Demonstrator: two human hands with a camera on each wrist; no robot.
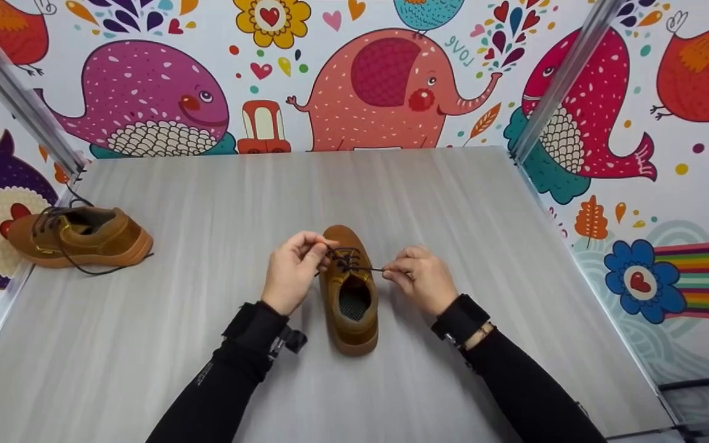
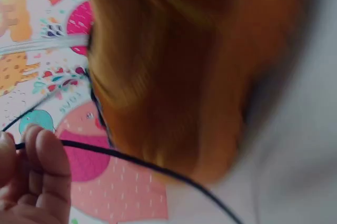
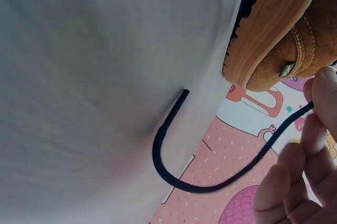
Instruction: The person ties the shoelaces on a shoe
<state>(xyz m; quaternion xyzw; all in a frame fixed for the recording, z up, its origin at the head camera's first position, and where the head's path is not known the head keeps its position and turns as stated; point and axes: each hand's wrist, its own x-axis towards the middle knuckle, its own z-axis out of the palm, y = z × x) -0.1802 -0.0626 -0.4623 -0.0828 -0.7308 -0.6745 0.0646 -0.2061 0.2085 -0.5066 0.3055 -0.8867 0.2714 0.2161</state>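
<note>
A brown lace-up shoe (image 1: 345, 295) stands on the table between the two hands, its toe pointing away from me. At its left side, the left hand (image 1: 296, 271) pinches one end of the dark shoelace (image 2: 142, 165) between thumb and fingers. On the other side the right hand (image 1: 422, 277) pinches the opposite lace end and holds it out from the shoe. In the right wrist view the loose tail of that shoelace (image 3: 200, 188) curls down below the fingers. The left wrist view shows the shoe (image 2: 174, 77) blurred and close.
A matching brown shoe (image 1: 84, 237) with loose laces lies at the left edge of the grey table (image 1: 225, 203). Patterned walls with cartoon animals (image 1: 379, 92) and metal corner posts (image 1: 567, 80) enclose the table at the back and sides.
</note>
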